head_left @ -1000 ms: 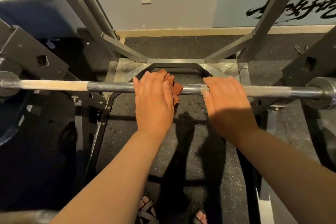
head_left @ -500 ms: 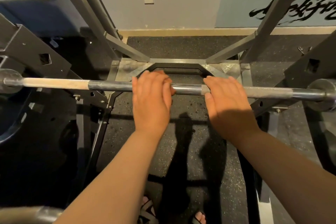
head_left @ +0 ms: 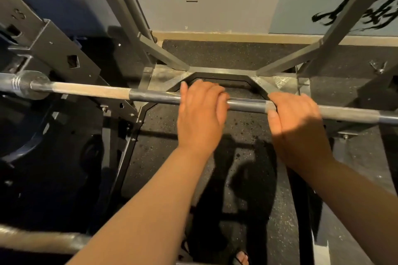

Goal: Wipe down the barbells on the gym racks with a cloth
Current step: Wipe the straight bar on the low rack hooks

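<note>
The barbell (head_left: 150,97) is lying across the rack (head_left: 53,49), running from the left edge of the view to the right edge and sloping slightly downward. It is sitting above a dark speckled floor (head_left: 237,54). The left hand (head_left: 200,114) is resting on top of the smooth dark middle of the bar, palm down. Its fingers (head_left: 206,89) are curling over the far side, so it is gripping the bar from above. The cloth is not showing from this angle, and it cannot be told whether it is lying under that palm. The right hand (head_left: 295,127) is gripping the bar just to the right, a short bare stretch of steel apart from the left hand. Its thumb (head_left: 272,115) is hooking under the near side and its fingers are wrapping over the top, where the rough grey grip section is beginning. A second bar (head_left: 43,241) is crossing the lower left corner, blurred and close to the camera. Both forearms are casting shadows on the floor, and toes in a sandal (head_left: 241,257) are showing at the bottom edge.
</note>
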Tool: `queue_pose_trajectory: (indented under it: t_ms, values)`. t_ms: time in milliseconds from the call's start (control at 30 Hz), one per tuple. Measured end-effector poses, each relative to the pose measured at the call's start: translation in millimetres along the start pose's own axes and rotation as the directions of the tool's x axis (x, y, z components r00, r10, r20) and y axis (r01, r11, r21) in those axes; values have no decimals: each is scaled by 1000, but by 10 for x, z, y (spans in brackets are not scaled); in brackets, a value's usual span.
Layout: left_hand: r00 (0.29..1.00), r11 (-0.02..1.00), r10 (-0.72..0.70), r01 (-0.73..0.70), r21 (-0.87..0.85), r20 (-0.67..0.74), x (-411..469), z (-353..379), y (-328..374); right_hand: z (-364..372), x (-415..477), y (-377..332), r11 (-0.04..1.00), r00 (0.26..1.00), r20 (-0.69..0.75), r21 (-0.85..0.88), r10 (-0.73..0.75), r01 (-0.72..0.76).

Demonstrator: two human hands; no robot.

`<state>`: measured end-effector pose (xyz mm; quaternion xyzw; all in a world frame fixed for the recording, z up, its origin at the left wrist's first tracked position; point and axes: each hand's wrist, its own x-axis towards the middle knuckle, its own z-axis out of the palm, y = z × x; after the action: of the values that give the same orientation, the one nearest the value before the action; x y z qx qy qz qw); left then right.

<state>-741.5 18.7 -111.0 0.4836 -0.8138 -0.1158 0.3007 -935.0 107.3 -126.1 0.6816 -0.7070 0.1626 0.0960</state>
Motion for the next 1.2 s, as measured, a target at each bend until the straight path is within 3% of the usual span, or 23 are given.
queue_pose_trajectory:
  t_ms: [100,167,233,300,400,500,600,733,867,967,1100,1200]
  values:
    - [957,966,-257,254,-40,-132,98,-130,-242,-42,62,-87,970,985,18,173,172,-173]
    - [913,929,-370,367,-45,-170,170,-61,-93,-66,97,-177,957,972,11,173,236,-234]
    - [929,940,-340,338,-38,-148,155,49,64,-24,183,-320,977,979,63,84,192,-197]
    - [986,984,-160,154,-86,-56,62,107,68,87,285,-464,993,984,130,-31,120,-117]
    - [999,996,22,-19,-84,44,-7,-69,-214,171,444,-688,989,977,176,-108,123,-105]
    - [999,998,-50,50,-25,-8,-25,-301,-549,168,496,-799,986,983,143,-135,117,-98]
    - [974,980,-200,198,-29,-106,-13,-428,-799,126,513,-842,982,981,50,18,189,-190]
    - [898,904,-427,428,-16,-110,99,-243,-452,183,533,-998,959,962,3,74,273,-272]
    - [993,993,-115,115,8,14,-22,-270,-561,243,622,-1235,957,963,26,106,267,-269]
    - [999,990,22,-28,136,45,-92,-466,-916,257,675,-1320,952,956,-2,95,292,-290]
    - [983,984,-176,176,-6,-51,-3,-634,-1196,273,733,-1495,938,941,0,84,337,-336]
    - [938,942,-334,334,-24,-87,118,-549,-1064,314,921,-1778,976,975,67,35,214,-217]
